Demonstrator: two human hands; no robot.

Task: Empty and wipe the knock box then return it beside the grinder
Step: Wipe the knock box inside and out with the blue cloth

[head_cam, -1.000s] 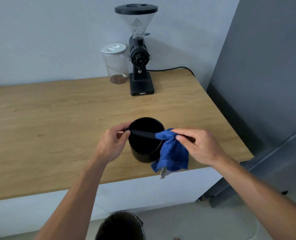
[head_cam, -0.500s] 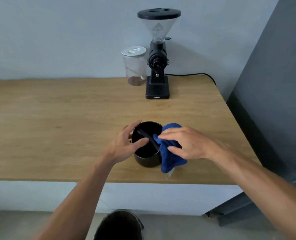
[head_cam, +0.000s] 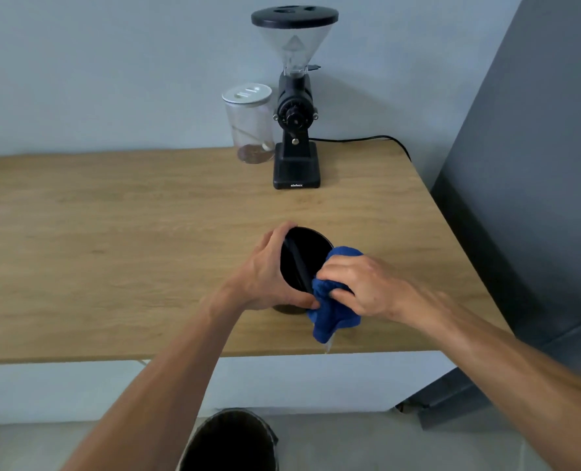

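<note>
Here the black knock box point(head_cam: 304, 258) sits near the front edge of the wooden bench point(head_cam: 112, 249), tilted with its opening toward the right. The left hand point(head_cam: 268, 270) wraps its left wall, fingers curled closed; the right hand point(head_cam: 357, 287) pinches a blue cloth point(head_cam: 333, 314) against its rim. The grinder point(head_cam: 295, 107) stands well behind.
</note>
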